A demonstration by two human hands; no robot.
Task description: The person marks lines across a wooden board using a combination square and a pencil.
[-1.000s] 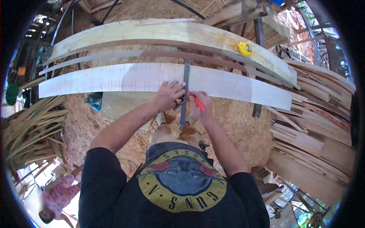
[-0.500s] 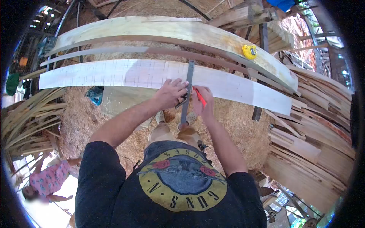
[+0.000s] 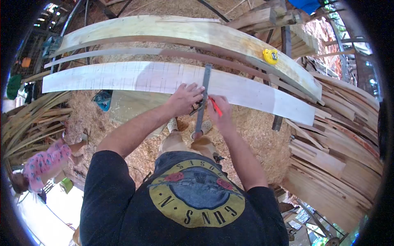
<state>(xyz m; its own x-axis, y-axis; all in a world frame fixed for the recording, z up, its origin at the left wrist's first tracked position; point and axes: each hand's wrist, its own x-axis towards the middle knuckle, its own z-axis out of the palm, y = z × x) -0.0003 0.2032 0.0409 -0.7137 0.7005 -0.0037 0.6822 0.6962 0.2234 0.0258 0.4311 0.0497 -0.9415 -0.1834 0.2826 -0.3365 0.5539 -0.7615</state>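
A long pale board (image 3: 262, 95) lies across in front of me, its left half ruled with several thin crosswise lines. Over it rests a combination square, its grey metal blade (image 3: 206, 78) crossing the board and sticking out past the near edge toward me. My left hand (image 3: 185, 99) grips the square's dark head at that edge, fingers lying on the board. Just right of the blade, my right hand (image 3: 221, 112) is closed around a red pencil (image 3: 215, 107); its tip is near the blade and too small to make out.
Beyond lie a narrow strip (image 3: 123, 52) and a thick curved plank (image 3: 176, 30) carrying a yellow tape measure (image 3: 270, 56). A teal power tool (image 3: 102, 100) sits below the board at left. Stacked timber (image 3: 336, 156) fills the right. A person in pink (image 3: 47, 164) is at lower left.
Both hands, the square and the pencil stay at nearly the same spot on the board. The person in pink has shifted up and toward the left edge.
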